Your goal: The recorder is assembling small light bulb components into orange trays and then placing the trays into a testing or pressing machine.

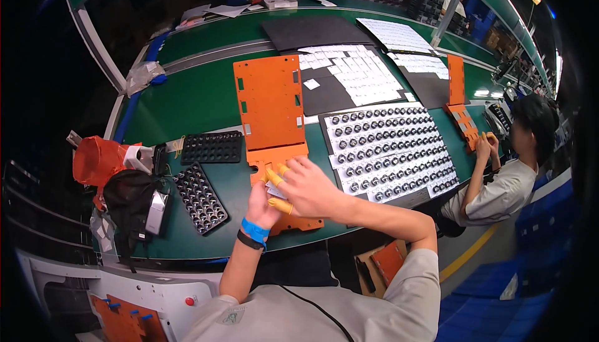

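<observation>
An orange hinged fixture (269, 105) stands open on the green bench, its slotted lid upright and its base lying under my hands. My left hand (262, 210), with blue and black bands at the wrist, is closed low over the base. From the right, my right hand (307, 187) reaches across and meets it, fingers bent and closed. Yellow finger cots cover several fingertips. A small white piece (273, 190) shows between the hands; its kind is hidden by the fingers. Right of the fixture lies a board with rows of round black lens-like parts on white cards (387, 148).
Left of the fixture are a black tray of shiny round parts (201, 198) and another black tray (212, 147). Beyond them sit an orange bag (93, 161) and a black bag (131, 201). White card sheets (355, 73) lie behind. A co-worker (508, 173) works at the right.
</observation>
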Demonstrator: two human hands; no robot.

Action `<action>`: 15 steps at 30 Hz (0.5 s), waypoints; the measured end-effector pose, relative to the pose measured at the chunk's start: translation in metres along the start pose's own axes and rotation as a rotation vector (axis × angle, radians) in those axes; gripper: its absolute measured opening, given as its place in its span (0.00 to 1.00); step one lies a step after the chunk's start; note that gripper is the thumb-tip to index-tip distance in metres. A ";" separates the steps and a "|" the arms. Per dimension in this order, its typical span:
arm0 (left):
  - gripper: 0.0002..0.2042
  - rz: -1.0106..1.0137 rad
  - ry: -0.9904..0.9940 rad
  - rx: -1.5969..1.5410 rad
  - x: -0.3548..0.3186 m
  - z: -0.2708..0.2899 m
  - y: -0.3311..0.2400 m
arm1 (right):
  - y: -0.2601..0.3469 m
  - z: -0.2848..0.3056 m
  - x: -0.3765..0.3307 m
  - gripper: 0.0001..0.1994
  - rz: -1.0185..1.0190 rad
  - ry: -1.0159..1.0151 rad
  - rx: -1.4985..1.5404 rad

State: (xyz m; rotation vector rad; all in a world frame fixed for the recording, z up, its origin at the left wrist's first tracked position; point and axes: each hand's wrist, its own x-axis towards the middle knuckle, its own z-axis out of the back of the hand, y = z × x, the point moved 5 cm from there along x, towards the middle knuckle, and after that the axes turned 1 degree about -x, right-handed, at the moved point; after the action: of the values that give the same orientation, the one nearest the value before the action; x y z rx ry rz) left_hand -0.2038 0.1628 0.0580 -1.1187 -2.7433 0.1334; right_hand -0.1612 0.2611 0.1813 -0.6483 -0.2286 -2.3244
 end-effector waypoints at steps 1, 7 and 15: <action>0.20 -0.002 -0.207 0.017 -0.001 0.007 0.002 | -0.012 0.009 0.006 0.19 -0.015 -0.054 0.018; 0.18 0.116 -0.489 -0.242 -0.024 -0.021 0.003 | -0.212 0.042 0.041 0.13 -0.696 -0.594 0.213; 0.21 0.140 -0.390 -0.044 -0.060 0.007 0.002 | -0.370 -0.181 0.038 0.42 -0.798 0.089 -0.119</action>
State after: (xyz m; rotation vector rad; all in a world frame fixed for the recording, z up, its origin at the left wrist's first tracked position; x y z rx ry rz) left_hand -0.1613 0.1222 0.0433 -1.4315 -3.0084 0.3447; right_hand -0.5044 0.4515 0.0517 -0.5698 -0.3580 -3.1433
